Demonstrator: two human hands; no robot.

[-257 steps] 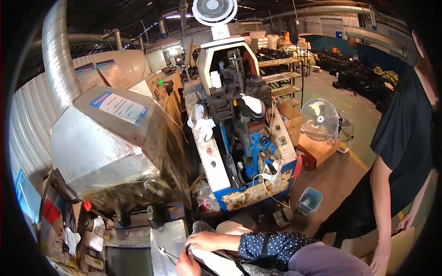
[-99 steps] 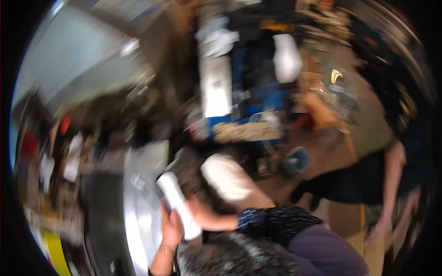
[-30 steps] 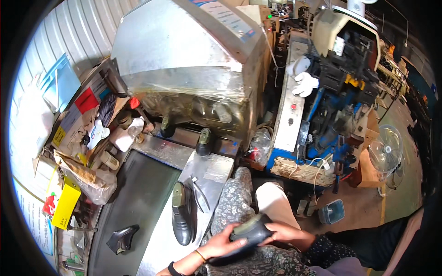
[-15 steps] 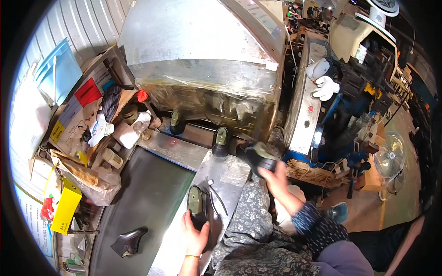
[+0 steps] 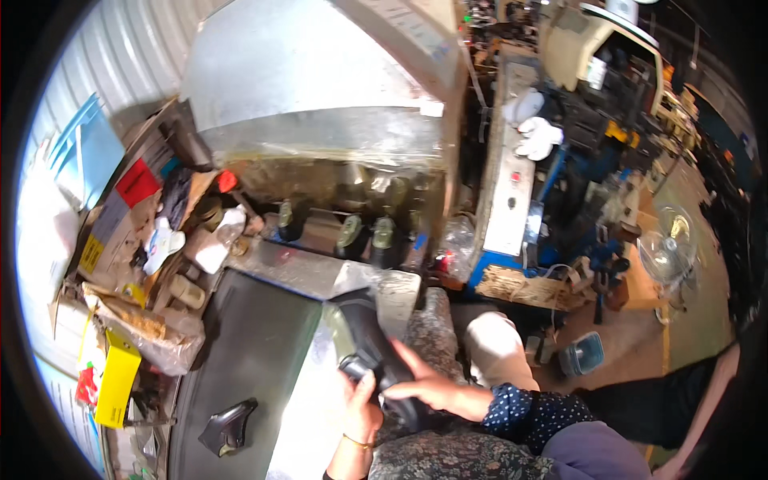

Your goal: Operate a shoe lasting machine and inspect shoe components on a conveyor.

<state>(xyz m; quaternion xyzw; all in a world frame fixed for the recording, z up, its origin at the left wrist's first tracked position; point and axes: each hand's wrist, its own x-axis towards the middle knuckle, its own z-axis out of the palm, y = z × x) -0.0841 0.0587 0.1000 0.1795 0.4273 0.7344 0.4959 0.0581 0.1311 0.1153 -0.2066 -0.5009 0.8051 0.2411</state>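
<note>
A cluttered workshop spreads around a shiny metal workbench [image 5: 376,288], which serves as the landmark here. Directly behind the bench stands a big sheet-metal hood [image 5: 320,88], its grey skin dull and creased, with several dark shoes [image 5: 352,232] lined up in the opening under it. Left of the bench lies a flat dark belt [image 5: 248,352] with one small black leather piece [image 5: 228,424] near its close end. Further left, boxes and paper scraps [image 5: 136,240] pile against a ribbed white wall. Right of the bench a blue and white machine [image 5: 520,184] stands on a bare concrete floor, with a small fan [image 5: 668,248] beyond it.

At the near edge of the bench, a black shoe [image 5: 372,344], smooth and glossy, is held in both hands. The right hand [image 5: 428,384] wraps over its upper from the right, fingers closed around it. The left hand [image 5: 360,408] grips it from below, thumb up against the heel end. The bench top beside the shoe is bare metal, and the floor right of the knees is open.
</note>
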